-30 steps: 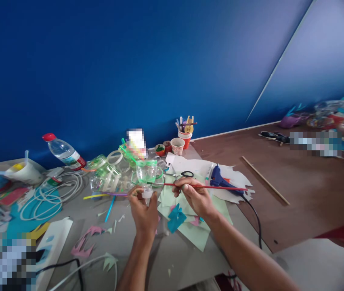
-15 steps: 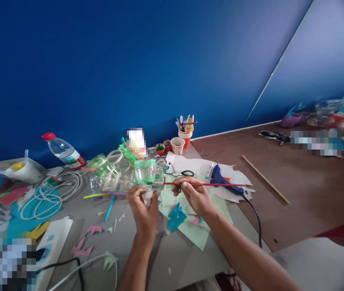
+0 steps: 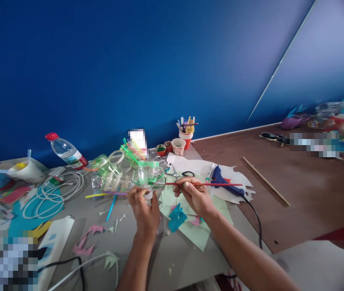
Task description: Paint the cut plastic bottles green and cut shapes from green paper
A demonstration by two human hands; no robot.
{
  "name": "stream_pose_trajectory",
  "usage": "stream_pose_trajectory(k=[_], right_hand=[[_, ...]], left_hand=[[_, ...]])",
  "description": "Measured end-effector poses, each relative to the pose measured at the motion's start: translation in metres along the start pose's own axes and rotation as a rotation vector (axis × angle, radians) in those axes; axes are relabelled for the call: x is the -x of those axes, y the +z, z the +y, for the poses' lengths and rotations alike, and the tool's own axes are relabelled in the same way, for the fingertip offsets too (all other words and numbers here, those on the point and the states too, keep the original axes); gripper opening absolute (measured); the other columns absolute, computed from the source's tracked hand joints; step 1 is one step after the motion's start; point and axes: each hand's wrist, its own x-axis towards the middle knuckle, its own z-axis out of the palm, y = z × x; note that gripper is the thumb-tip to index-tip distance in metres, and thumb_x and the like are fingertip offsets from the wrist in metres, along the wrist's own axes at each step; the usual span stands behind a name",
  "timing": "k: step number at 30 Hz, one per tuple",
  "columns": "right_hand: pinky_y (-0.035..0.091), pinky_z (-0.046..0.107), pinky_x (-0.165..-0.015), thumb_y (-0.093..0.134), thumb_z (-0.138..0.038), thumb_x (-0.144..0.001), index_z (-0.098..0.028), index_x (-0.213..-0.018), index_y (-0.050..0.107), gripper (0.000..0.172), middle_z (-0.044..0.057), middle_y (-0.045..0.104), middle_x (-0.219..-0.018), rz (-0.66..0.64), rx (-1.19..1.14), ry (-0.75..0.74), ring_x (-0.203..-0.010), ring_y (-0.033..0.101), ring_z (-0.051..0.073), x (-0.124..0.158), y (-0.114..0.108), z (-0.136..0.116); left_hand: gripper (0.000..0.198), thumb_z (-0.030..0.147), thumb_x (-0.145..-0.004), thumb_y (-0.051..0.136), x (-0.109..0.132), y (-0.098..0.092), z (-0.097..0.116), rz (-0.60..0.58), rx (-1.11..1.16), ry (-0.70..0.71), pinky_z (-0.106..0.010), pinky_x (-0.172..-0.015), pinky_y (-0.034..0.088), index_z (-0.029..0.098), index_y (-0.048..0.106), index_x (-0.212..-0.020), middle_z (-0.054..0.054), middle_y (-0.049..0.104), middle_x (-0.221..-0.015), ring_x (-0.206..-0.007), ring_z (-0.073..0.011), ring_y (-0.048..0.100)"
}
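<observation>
My left hand (image 3: pixel 144 210) is closed round the neck of a cut clear plastic bottle top (image 3: pixel 147 173) with a green painted rim, held upside down above the table. My right hand (image 3: pixel 194 196) pinches a thin red paintbrush (image 3: pixel 208 184). The brush lies level, and its tip touches the side of the bottle piece. Light green paper sheets (image 3: pixel 196 230) and a teal paper cutout (image 3: pixel 176 216) lie under my hands.
A blue glue gun (image 3: pixel 220 178) with a black cord, scissors (image 3: pixel 184 174), small paint cups (image 3: pixel 178 145), a water bottle (image 3: pixel 66 151), coiled white cable (image 3: pixel 51 194), cut plastic rings (image 3: pixel 108 176) and straws litter the grey table. A wooden stick (image 3: pixel 265 180) lies on the brown surface at right.
The bottle piece has sunk slightly and tilted in my left hand. The brush stays against its side, shifted a little. Nothing else has moved.
</observation>
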Motion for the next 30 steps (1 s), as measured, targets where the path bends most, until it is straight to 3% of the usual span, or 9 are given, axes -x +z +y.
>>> stream_pose_trajectory(k=[6, 13, 17, 23, 26, 30], right_hand=[[0.051, 0.031, -0.063, 0.066, -0.039, -0.083, -0.02, -0.088, 0.073, 0.021, 0.005, 0.071, -0.075, -0.024, 0.083, -0.03, -0.064, 0.063, 0.017, 0.001, -0.004, 0.006], [0.049, 0.031, -0.06, 0.067, -0.038, -0.082, -0.018, -0.083, 0.072, 0.021, 0.005, 0.069, -0.07, 0.061, 0.112, -0.058, -0.06, 0.061, 0.016, 0.001, -0.006, 0.001], [0.05, 0.031, -0.06, 0.068, -0.039, -0.082, -0.019, -0.083, 0.072, 0.02, 0.004, 0.069, -0.069, 0.033, 0.055, -0.056, -0.059, 0.061, 0.016, 0.0, -0.004, 0.001], [0.049, 0.03, -0.06, 0.066, -0.037, -0.083, -0.018, -0.083, 0.072, 0.02, 0.004, 0.069, -0.07, 0.052, 0.098, -0.033, -0.061, 0.061, 0.016, 0.0, -0.006, 0.001], [0.049, 0.03, -0.057, 0.069, -0.038, -0.079, -0.018, -0.08, 0.071, 0.02, 0.004, 0.069, -0.066, 0.092, 0.036, -0.038, -0.057, 0.06, 0.015, -0.002, -0.007, -0.004], [0.048, 0.03, -0.053, 0.071, -0.039, -0.076, -0.018, -0.077, 0.07, 0.021, 0.004, 0.069, -0.064, 0.111, -0.021, -0.028, -0.052, 0.058, 0.015, -0.004, -0.007, -0.009]], left_hand=[[0.017, 0.017, -0.082, 0.059, 0.003, 0.0, 0.001, -0.05, -0.026, 0.094, -0.039, -0.083, 0.042, 0.02, 0.053, -0.097, -0.009, 0.046, -0.096, -0.096, -0.0228, 0.047], [0.011, 0.021, -0.084, 0.058, 0.003, -0.001, -0.005, -0.043, -0.054, 0.033, -0.036, -0.079, 0.044, 0.019, 0.059, -0.095, -0.009, 0.046, -0.098, -0.089, -0.021, 0.048], [0.013, 0.024, -0.083, 0.059, 0.006, 0.0, -0.006, -0.075, 0.015, -0.04, -0.035, -0.075, 0.046, 0.019, 0.06, -0.095, -0.01, 0.045, -0.101, -0.085, -0.0198, 0.049], [0.013, 0.025, -0.082, 0.06, 0.004, -0.001, -0.002, -0.062, 0.015, -0.071, -0.036, -0.078, 0.046, 0.019, 0.06, -0.094, -0.011, 0.046, -0.101, -0.094, -0.0223, 0.048], [0.018, 0.028, -0.079, 0.065, 0.0, -0.001, -0.002, 0.007, 0.052, -0.136, -0.04, -0.084, 0.044, 0.02, 0.056, -0.092, -0.009, 0.049, -0.098, -0.098, -0.0236, 0.048], [0.03, 0.033, -0.076, 0.068, -0.001, 0.002, -0.005, 0.026, 0.304, -0.328, -0.034, -0.082, 0.045, 0.021, 0.05, -0.096, -0.007, 0.051, -0.104, -0.096, -0.0201, 0.052]])
